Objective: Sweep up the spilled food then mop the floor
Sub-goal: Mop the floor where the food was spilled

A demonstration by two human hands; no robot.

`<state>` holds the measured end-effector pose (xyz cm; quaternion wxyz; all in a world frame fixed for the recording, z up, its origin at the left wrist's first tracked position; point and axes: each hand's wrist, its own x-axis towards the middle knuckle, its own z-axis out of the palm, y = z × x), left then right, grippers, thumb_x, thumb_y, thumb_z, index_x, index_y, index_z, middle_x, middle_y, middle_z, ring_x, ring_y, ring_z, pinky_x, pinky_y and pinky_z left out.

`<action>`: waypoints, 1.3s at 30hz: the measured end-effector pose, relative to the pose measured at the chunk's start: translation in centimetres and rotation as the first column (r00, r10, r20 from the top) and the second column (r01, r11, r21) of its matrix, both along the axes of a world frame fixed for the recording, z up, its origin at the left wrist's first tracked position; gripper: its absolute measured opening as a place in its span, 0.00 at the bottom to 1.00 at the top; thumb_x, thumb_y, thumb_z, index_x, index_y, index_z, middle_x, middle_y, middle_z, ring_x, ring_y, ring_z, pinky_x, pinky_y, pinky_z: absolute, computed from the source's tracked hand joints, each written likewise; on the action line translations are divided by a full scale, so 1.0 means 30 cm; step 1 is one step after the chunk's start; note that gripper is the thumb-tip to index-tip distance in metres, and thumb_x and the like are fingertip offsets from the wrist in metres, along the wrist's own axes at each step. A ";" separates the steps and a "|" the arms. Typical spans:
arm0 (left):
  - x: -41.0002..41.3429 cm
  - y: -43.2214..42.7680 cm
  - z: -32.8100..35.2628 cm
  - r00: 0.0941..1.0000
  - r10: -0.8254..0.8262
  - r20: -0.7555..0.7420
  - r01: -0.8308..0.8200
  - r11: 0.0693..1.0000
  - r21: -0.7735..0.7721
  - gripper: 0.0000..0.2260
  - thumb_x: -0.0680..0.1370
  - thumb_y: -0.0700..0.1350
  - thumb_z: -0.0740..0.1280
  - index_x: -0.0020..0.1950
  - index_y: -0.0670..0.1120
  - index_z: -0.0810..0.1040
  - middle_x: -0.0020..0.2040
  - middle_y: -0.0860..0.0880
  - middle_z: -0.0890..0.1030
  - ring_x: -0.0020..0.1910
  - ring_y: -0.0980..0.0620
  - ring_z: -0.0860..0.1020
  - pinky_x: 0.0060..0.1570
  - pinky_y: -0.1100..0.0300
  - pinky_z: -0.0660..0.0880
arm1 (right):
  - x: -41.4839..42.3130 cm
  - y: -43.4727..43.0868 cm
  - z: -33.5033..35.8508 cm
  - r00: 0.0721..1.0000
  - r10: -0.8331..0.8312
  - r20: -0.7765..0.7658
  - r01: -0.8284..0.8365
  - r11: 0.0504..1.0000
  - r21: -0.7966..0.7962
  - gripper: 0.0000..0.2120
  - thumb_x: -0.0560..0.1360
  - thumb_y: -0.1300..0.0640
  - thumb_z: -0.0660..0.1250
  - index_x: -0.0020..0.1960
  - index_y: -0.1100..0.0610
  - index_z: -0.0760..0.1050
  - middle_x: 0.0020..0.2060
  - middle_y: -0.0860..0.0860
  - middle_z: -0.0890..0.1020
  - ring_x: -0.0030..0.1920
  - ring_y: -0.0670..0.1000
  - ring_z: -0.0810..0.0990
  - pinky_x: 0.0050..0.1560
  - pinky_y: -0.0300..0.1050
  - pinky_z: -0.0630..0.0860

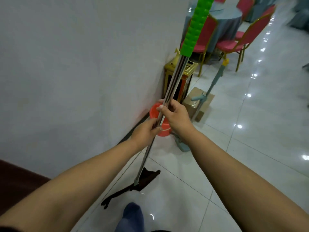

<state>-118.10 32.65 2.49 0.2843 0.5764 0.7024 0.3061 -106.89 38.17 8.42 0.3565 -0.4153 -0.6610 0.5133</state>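
Both hands, left hand [144, 129] below right hand [175, 115], grip the mop's steel pole [168, 96], its dark mop head [142, 181] splayed on the glossy tile floor [234, 164] near the orange bucket [157, 119]; wet tiles could cause slipping.

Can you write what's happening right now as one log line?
both hands, left and right, grip metal pole | dark head on floor | red bucket by wall

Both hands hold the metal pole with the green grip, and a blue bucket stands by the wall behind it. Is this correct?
Not quite: the bucket is red-orange, not blue, as the head view shows. The rest holds: the left hand and right hand both hold the metal pole with the green grip, and the bucket stands by the wall.
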 end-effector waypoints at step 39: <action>1.238 0.996 0.121 0.568 -0.822 0.035 0.821 0.569 0.052 0.09 0.79 0.49 0.62 0.55 0.47 0.76 0.50 0.47 0.82 0.49 0.48 0.80 0.54 0.48 0.77 | 1.124 0.548 0.155 0.503 -0.862 -0.066 0.864 0.503 0.027 0.06 0.77 0.58 0.66 0.52 0.52 0.77 0.43 0.46 0.80 0.47 0.44 0.79 0.49 0.33 0.76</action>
